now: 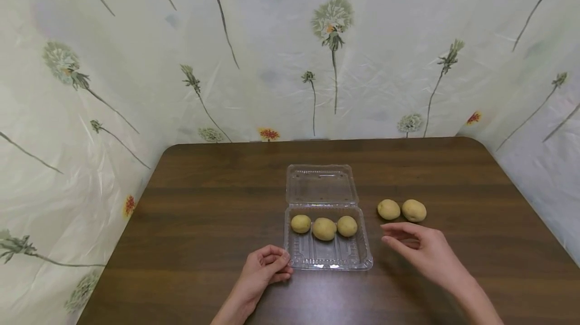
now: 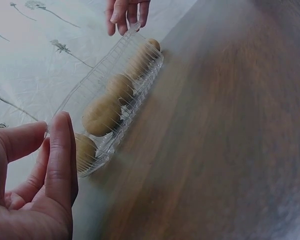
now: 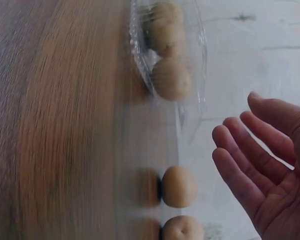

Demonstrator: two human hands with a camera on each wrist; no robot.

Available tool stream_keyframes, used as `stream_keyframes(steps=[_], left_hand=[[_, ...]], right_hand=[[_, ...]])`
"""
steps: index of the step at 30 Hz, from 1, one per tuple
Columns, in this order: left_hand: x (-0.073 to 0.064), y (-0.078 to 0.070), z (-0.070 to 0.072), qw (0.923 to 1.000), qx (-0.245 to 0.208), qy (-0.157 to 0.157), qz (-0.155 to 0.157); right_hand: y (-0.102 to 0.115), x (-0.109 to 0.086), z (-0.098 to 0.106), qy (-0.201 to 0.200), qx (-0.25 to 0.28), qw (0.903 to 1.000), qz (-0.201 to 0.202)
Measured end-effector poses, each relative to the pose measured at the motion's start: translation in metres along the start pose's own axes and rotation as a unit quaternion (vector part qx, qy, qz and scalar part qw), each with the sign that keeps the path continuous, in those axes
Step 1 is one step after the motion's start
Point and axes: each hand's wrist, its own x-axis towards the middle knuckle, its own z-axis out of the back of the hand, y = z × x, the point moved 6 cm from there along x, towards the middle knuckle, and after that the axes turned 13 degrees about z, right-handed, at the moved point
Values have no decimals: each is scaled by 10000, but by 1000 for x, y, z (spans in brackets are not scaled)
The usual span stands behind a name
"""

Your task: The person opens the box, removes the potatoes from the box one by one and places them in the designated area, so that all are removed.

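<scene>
**Because Round Things Roll, a Careless Touch Could Undo My Work**

Although all looks steady from my remote seat, I'd watch the nearer loose potato [image 1: 388, 210] and the farther loose potato [image 1: 414, 211]: they sit side by side on the bare tabletop [image 1: 217, 234], just apart, with nothing bracing them. If fingertips came in too low or off-centre, I judge one could be knocked into its neighbour or sent rolling. Thin plastic worries me as well: should the grip at the corner pull or twist, the clear container [image 1: 328, 267] could slide or tip, and its left potato [image 1: 301, 224], middle potato [image 1: 324, 229] and right potato [image 1: 347, 226] could shift along the ribbed floor. A bump to the lid [image 1: 321, 186], folded back on the far side, might swing it over them.

For position, I read the right hand [image 1: 432, 254] as empty, fingers loosely extended and thumb apart, with the two loose potatoes just beyond its fingertips and the container to its left, not touching. The left hand [image 1: 258, 272] pinches the container's near left corner between thumb and fingers, and the three potatoes inside lie beyond it, to its right.
</scene>
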Motion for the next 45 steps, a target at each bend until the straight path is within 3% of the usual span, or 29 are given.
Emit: stream_keyframes(steps=[17, 30, 40, 45], left_hand=[[0, 0, -2, 10000, -44, -14, 12], [0, 0, 0, 10000, -32, -31, 29], [0, 1, 0, 10000, -60, -4, 23], [0, 1, 1, 10000, -78, -9, 19]], right_hand=[[15, 16, -15, 132, 253, 9986, 455], [26, 31, -31, 296, 90, 9927, 1169], [29, 42, -45, 408, -747, 9812, 1735], [29, 47, -54, 637, -1191, 9759, 1712]])
